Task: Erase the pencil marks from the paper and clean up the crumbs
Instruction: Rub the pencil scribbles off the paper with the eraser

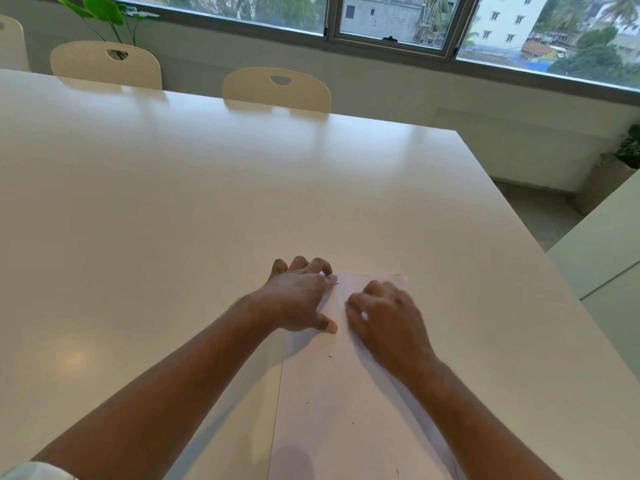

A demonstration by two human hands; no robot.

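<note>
A white sleeve cuff [33,472] shows at the lower left corner. The sheet of paper [332,410] lies flat on the white table [173,220], running from the near edge away from the person, with a few dark crumbs [329,356] scattered on it. The left hand [298,299] rests on the sheet's far left corner, fingers spread and slightly bent, thumb on the paper. Just beside it, the right hand [384,317] covers the far middle of the sheet, its fingers curled down and blurred; whether they grip anything cannot be told. Across the table stand cream chairs [277,90], and a leafy plant [104,12] stands behind them below a wide window [391,22].
</note>
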